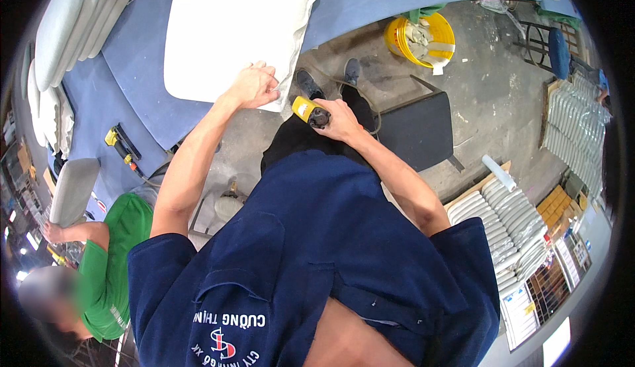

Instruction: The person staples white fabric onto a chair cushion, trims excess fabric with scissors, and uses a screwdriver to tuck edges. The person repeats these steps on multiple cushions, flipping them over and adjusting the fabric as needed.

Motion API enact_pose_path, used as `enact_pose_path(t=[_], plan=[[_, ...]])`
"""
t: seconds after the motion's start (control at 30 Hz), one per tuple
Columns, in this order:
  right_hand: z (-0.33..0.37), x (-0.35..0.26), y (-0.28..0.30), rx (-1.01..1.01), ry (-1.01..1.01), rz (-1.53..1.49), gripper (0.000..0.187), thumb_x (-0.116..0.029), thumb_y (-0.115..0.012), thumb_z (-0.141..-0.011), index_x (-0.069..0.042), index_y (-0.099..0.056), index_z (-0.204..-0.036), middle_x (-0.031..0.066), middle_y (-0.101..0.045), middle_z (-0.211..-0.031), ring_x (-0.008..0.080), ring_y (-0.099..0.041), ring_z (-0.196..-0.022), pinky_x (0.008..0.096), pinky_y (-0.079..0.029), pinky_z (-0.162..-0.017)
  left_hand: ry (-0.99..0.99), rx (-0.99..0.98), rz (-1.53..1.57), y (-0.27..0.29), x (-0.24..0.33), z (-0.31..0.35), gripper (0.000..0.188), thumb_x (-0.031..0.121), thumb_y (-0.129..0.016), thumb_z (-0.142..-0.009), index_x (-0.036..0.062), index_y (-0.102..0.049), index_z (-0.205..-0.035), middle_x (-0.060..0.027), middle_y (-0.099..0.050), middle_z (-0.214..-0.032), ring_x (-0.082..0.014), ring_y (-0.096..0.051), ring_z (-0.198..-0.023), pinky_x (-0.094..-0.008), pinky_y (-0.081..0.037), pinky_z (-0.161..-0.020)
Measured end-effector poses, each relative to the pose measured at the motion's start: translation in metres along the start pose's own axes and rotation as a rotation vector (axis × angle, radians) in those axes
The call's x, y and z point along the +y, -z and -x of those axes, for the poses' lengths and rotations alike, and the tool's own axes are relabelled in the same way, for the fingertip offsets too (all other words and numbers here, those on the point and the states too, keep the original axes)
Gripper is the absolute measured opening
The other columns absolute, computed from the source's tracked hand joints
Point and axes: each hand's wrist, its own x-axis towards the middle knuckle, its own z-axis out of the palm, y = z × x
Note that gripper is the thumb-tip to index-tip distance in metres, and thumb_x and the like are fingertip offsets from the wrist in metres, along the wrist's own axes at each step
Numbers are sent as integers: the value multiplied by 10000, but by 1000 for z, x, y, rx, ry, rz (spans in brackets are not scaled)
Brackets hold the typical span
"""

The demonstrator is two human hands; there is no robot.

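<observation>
A large white upholstered panel (pixel 225 30) lies on the blue-covered table, with loose fabric along its right edge. At its near right corner, the curled fingers of my left hand (pixel 254 86) are closed on the fabric edge. My right hand (pixel 340 121) is wrapped round a yellow and black staple gun (pixel 305 109), just right of that corner and over my lap. The tool's nose is hard to make out from here, and a gap shows between it and the panel.
A second staple gun (pixel 122 145) lies on the table at left, near a co-worker in green (pixel 122 254) holding a grey cushion (pixel 74 188). Padded panels (pixel 79 16) are stacked far left. Right are a yellow bucket (pixel 443 33), a dark stool (pixel 417 129) and wrapped cushions (pixel 496 228).
</observation>
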Motion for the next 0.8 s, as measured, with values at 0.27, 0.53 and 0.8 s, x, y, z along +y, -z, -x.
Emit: enact_pose_path(t=[0.27, 0.53, 0.8], plan=[[-9, -3, -13, -78, -45, -38, 452, -201, -840, -698, -74, -731, -1118, 227, -739, -887, 438, -711, -871, 500, -575, -794, -19, 24, 51, -2, -3, -1, 294, 328, -667, -814, 88, -587, -665, -84, -566, -863, -303, -556, -947, -470, -422, -832], [-17, 0, -26, -102, -76, 94, 408, -213, -842, -698, -82, -717, -1063, 216, -731, -854, 457, -703, -853, 523, -570, -793, -11, 108, -7, -12, 2, 4, 272, 325, -679, -871, 96, -642, -730, -94, -569, -882, -316, -556, -966, -490, -436, -849], [33, 20, 35, 77, 22, 54, 612, -141, -799, -791, -122, -568, -1357, 243, -739, -1015, 461, -708, -986, 514, -556, -825, 207, 491, -21, -19, 35, 84, 708, 363, -830, -802, 236, -596, -1458, -204, -417, -1559, -432, -346, -1470, -616, -309, -1172]])
